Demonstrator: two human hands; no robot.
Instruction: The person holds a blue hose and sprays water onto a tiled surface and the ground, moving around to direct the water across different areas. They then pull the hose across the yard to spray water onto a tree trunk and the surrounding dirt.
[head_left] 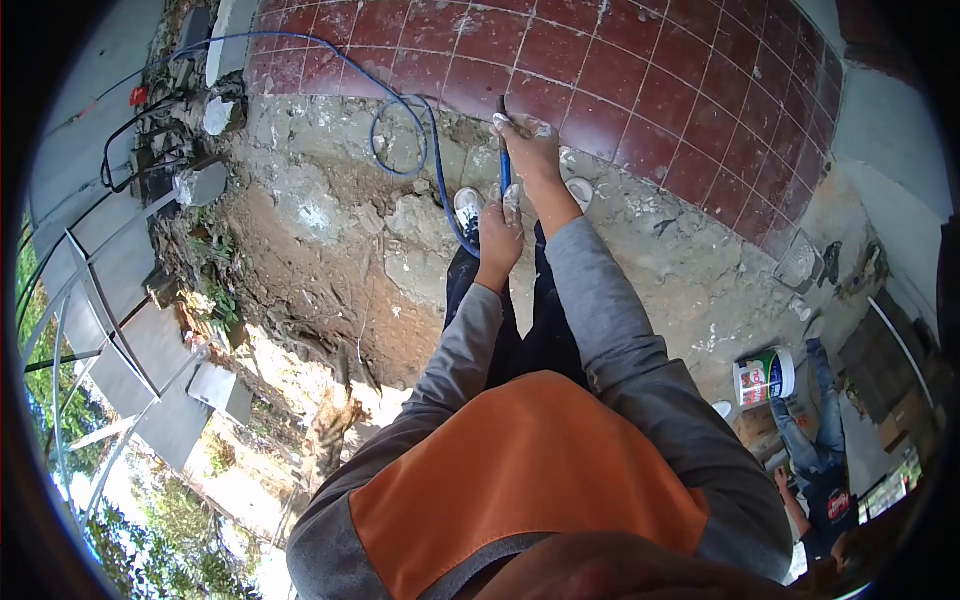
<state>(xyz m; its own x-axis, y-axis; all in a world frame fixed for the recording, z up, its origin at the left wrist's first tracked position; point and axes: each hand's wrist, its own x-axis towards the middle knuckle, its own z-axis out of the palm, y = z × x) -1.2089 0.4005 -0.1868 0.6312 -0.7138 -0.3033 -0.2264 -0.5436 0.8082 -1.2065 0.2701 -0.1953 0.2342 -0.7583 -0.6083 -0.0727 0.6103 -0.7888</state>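
A blue hose (437, 160) loops on the rough ground and runs up toward my hands. My left hand (500, 237) and my right hand (533, 152) are both closed around a blue tube (505, 172) with a dark tip that points toward the tiles. One hand grips it nearer my body, the other close to the tip. White residue marks the fingers of both. Below them, my shoes (467, 205) stand on the broken concrete, partly hidden by my arms.
Red floor tiles (600, 60) lie ahead, bordered by broken concrete and soil (310, 250). At the right are a paint bucket (764, 378) and another person (825, 470). Rubble and dark cables (110, 165) lie left, beside a metal frame.
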